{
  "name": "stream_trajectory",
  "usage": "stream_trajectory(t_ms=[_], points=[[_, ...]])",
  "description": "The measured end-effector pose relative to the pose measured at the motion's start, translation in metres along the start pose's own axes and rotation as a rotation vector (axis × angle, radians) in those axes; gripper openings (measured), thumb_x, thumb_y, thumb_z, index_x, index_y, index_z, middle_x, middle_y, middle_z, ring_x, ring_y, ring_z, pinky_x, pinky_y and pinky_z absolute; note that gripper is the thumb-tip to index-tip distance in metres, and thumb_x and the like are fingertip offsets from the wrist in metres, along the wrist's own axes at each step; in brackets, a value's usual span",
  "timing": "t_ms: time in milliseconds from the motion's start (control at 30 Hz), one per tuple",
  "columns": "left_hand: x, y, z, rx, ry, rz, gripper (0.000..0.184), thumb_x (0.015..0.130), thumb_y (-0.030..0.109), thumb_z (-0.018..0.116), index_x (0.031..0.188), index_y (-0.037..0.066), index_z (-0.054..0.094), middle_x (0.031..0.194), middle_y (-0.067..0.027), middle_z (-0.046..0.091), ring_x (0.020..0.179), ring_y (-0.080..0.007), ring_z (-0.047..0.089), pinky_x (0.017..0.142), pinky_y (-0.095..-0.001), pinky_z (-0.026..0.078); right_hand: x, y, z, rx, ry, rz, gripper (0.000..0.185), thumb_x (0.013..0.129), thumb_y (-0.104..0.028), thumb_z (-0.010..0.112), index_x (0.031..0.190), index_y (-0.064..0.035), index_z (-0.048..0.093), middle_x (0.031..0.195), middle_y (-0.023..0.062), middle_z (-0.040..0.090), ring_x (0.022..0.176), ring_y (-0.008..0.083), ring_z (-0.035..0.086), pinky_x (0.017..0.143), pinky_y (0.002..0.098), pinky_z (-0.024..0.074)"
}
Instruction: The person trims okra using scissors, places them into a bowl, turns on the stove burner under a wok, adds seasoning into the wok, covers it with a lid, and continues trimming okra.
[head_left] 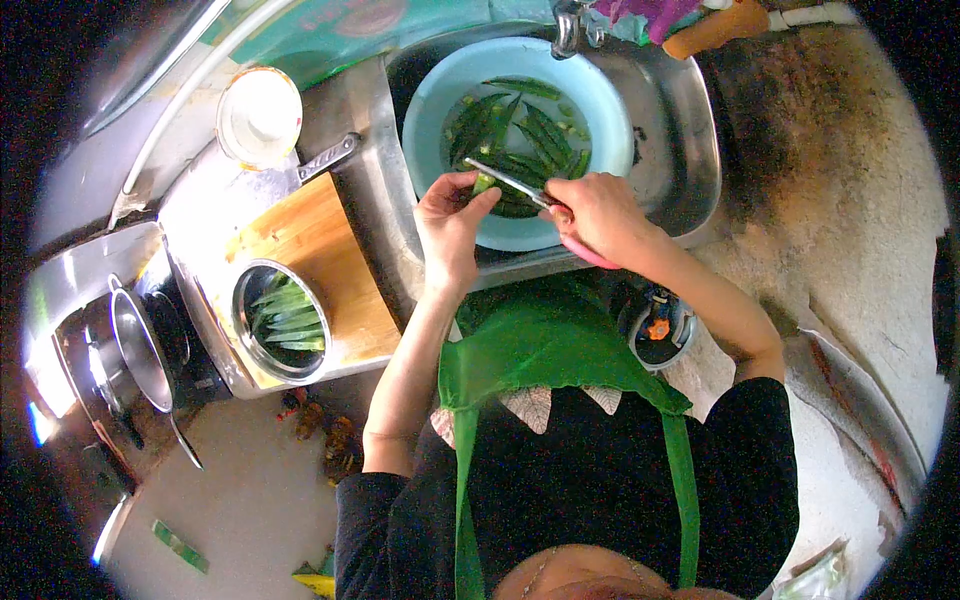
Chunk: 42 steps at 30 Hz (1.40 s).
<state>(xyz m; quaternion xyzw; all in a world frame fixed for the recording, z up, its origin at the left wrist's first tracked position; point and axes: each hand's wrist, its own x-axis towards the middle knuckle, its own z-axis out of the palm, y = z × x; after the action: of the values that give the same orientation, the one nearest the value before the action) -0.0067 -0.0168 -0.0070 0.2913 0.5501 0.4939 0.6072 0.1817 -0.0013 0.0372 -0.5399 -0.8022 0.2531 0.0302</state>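
Observation:
Over a light-blue basin [618, 130], my left hand [447, 225] pinches a green okra pod [484, 183] between thumb and fingers. My right hand [600, 215] is closed around the pink handles of a pair of scissors [510, 181]. The metal blades point left and lie across the pod in my left hand; whether they touch it is hard to tell. Inside the basin, several green okra pods [540, 135] lie in water, with small pale-green bits among them. The basin stands in a steel sink [706, 165], below a faucet [566, 30].
Left of the sink, a steel bowl [240, 318] of green pods stands on a wooden cutting board [350, 275]. A knife handle [330, 157] and a white lid or plate [259, 117] lie beyond it. A pan [140, 345] is at far left. A small bucket [660, 355] sits below the sink.

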Motion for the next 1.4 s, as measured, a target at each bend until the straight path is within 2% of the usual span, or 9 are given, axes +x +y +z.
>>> stream_trajectory(t_ms=[267, 333, 567, 667, 800, 1000, 1200, 1367, 1400], points=[[0.029, -0.014, 0.010, -0.119, -0.257, -0.090, 0.014, 0.085, 0.001, 0.056, 0.097, 0.002, 0.061, 0.076, -0.0014, 0.055, 0.060, -0.0092, 0.051, 0.053, -0.0223, 0.040, 0.011, 0.071, 0.018, 0.585, -0.168, 0.396, 0.026, 0.078, -0.024, 0.067, 0.068, -0.0067, 0.050, 0.049, 0.0032, 0.048, 0.038, 0.0134, 0.049, 0.038, 0.0295, 0.0378], [0.067, -0.048, 0.006, 0.260, -0.314, -0.308, 0.014, 0.083, 0.008, 0.059, 0.096, 0.003, 0.061, 0.076, -0.0046, 0.059, 0.063, -0.0110, 0.056, 0.054, -0.0250, 0.043, 0.010, 0.085, 0.024, 0.616, -0.142, 0.376, 0.024, 0.079, -0.022, 0.065, 0.068, -0.0073, 0.050, 0.048, 0.0010, 0.047, 0.036, 0.0106, 0.047, 0.036, 0.0276, 0.0360], [0.138, -0.166, 0.045, 2.097, -0.408, 0.445, 0.052, 0.079, 0.013, 0.055, 0.125, -0.006, 0.041, 0.102, -0.0181, 0.064, 0.083, -0.0326, 0.065, 0.071, -0.0452, 0.053, 0.009, 0.115, 0.049, 0.201, 0.001, 0.297, 0.020, 0.080, -0.024, 0.054, 0.074, -0.0074, 0.062, 0.064, 0.0153, 0.061, 0.060, 0.0325, 0.061, 0.057, 0.0423, 0.0449], [0.110, -0.102, 0.062, 2.049, -0.783, 0.315, 0.061, 0.080, 0.013, 0.055, 0.130, -0.011, 0.032, 0.098, -0.0193, 0.065, 0.084, -0.0327, 0.066, 0.070, -0.0467, 0.053, -0.001, 0.133, 0.037, 0.273, -0.009, 0.319, 0.022, 0.081, -0.025, 0.053, 0.072, -0.0067, 0.061, 0.065, 0.0159, 0.061, 0.060, 0.0321, 0.061, 0.057, 0.0422, 0.0452], [0.135, -0.030, 0.031, 1.456, -0.734, 0.239, 0.026, 0.088, 0.030, 0.049, 0.105, 0.013, 0.059, 0.082, -0.0119, 0.066, 0.073, -0.0339, 0.065, 0.067, -0.0455, 0.053, -0.009, 0.136, 0.021, 0.481, -0.008, 0.291, 0.013, 0.076, -0.015, 0.063, 0.072, -0.0051, 0.057, 0.057, 0.0111, 0.055, 0.042, 0.0148, 0.049, 0.045, 0.0331, 0.0411], [0.082, 0.010, -0.002, 1.538, -0.435, -0.053, 0.027, 0.090, 0.029, 0.047, 0.091, 0.004, 0.057, 0.090, -0.0185, 0.063, 0.090, -0.0377, 0.059, 0.076, -0.0479, 0.047, -0.002, 0.142, 0.050, 0.203, 0.221, 0.070, 0.019, 0.078, -0.020, 0.063, 0.072, -0.0032, 0.056, 0.052, 0.0024, 0.049, 0.038, 0.0132, 0.048, 0.039, 0.0285, 0.0379], [-0.027, 0.123, -0.081, 1.469, -0.158, 0.417, 0.009, 0.086, 0.010, 0.051, 0.080, 0.003, 0.051, 0.077, -0.0149, 0.056, 0.079, -0.0347, 0.055, 0.071, -0.0460, 0.043, -0.002, 0.123, 0.020, 0.681, -0.085, 0.379, 0.018, 0.081, -0.018, 0.063, 0.074, -0.0041, 0.054, 0.052, 0.0014, 0.049, 0.040, 0.0107, 0.047, 0.038, 0.0267, 0.0378], [-0.055, 0.132, -0.159, 1.634, -0.188, 0.197, 0.005, 0.081, 0.005, 0.053, 0.077, 0.001, 0.053, 0.081, -0.0137, 0.056, 0.088, -0.0316, 0.052, 0.084, -0.0442, 0.039, 0.000, 0.104, 0.024, 0.526, -0.117, 0.373, 0.015, 0.079, -0.019, 0.065, 0.076, -0.0065, 0.058, 0.055, 0.0044, 0.056, 0.043, 0.0110, 0.051, 0.040, 0.0277, 0.0393], [-0.050, 0.119, -0.153, 1.597, -0.107, 0.533, 0.004, 0.080, 0.003, 0.052, 0.079, 0.000, 0.054, 0.084, -0.0145, 0.057, 0.085, -0.0333, 0.053, 0.082, -0.0418, 0.042, 0.000, 0.103, 0.026, 0.519, -0.073, 0.349, 0.015, 0.079, -0.019, 0.065, 0.076, -0.0066, 0.058, 0.055, 0.0039, 0.056, 0.044, 0.0106, 0.051, 0.040, 0.0273, 0.0391]])
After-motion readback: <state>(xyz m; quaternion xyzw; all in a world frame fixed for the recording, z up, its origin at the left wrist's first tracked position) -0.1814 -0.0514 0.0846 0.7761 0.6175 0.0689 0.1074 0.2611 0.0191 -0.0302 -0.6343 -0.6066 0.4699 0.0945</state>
